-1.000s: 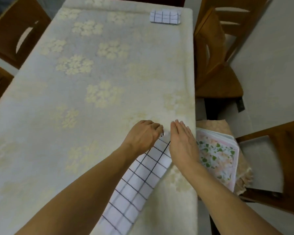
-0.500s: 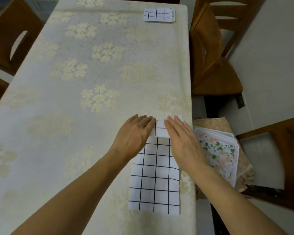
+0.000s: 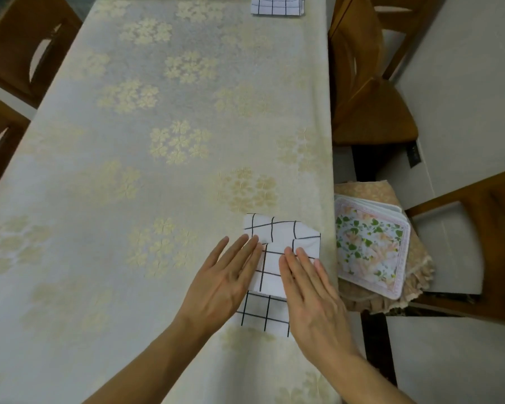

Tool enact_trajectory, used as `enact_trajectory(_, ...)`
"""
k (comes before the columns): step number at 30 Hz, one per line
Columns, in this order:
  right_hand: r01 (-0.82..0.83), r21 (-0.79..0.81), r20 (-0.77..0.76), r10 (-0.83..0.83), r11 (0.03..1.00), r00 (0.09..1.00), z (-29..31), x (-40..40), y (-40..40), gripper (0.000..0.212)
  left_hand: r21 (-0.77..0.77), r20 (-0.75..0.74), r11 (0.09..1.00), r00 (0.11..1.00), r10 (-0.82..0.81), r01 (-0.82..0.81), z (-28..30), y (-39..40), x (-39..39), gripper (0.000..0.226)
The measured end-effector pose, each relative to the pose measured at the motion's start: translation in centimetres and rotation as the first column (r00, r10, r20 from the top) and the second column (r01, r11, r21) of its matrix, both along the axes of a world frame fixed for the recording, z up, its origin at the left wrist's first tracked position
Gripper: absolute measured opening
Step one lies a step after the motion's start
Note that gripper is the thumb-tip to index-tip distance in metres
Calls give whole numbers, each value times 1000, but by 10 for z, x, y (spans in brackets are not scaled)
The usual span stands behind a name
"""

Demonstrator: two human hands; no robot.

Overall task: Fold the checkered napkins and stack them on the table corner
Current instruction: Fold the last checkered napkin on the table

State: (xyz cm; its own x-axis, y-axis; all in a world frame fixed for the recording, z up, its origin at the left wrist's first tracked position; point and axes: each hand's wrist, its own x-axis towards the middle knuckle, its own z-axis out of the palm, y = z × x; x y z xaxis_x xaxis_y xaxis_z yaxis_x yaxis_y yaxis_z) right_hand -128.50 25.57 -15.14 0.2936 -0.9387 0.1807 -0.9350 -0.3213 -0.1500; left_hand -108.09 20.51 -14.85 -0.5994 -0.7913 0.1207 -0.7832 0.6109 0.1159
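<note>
The surface [image 3: 158,199] is being covered by a pale cloth with a flower pattern, and it is being flanked by wooden chairs [image 3: 368,112] at 2 o'clock and 10 o'clock. At 4 o'clock, just beside the surface's edge, a stack of floral cloths [image 3: 370,249] is being carried by a chair seat. The checkered napkin [image 3: 277,237] is lying partly folded at 5 o'clock, near the right edge, its far part doubled back over the rest. It is being pressed flat by both hands: the left hand [image 3: 225,284] is being laid on its left side, the right hand [image 3: 309,290] on its right, fingers straight and gripping nothing. A folded checkered napkin [image 3: 277,5] is being kept at the far corner, at 12 o'clock.
</note>
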Motion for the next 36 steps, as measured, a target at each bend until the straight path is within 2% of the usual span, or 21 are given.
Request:
enact_trajectory(4,-2,59,-34,4,998,999,-13,6,38,56,-7,-2,999,999,-36,36,-16,34,7,51)
enact_trajectory(7,-2,101,-54,8,995,999,-30,5,55,56,17,39,999,998,-52,51,-34,54,8,53)
enact_trajectory(13,-6,191,-48,16,981,999,-61,2,74,56,113,54,994,998,-21,15,-62,75,5,55)
enact_trajectory(18,-17,273,-39,29,962,999,-74,1,83,57,258,95,966,996,-6,-19,-70,84,8,58)
enact_trajectory(20,-27,299,-17,34,954,999,-72,0,84,56,281,122,959,992,-6,-29,-68,86,9,59)
enact_trajectory(22,-26,301,68,5,953,998,-67,-2,83,60,325,129,944,991,13,-55,-61,86,8,69)
enact_trajectory(25,3,268,203,-59,963,977,-59,-12,67,57,333,80,942,997,22,-48,-51,76,2,81)
enact_trajectory(31,153,173,268,-196,973,943,-72,-46,14,35,260,71,956,990,123,-137,-52,14,-18,72)
enact_trajectory(36,80,184,259,-127,980,958,-82,-63,0,46,238,131,968,990,47,-77,-68,-22,-34,76)
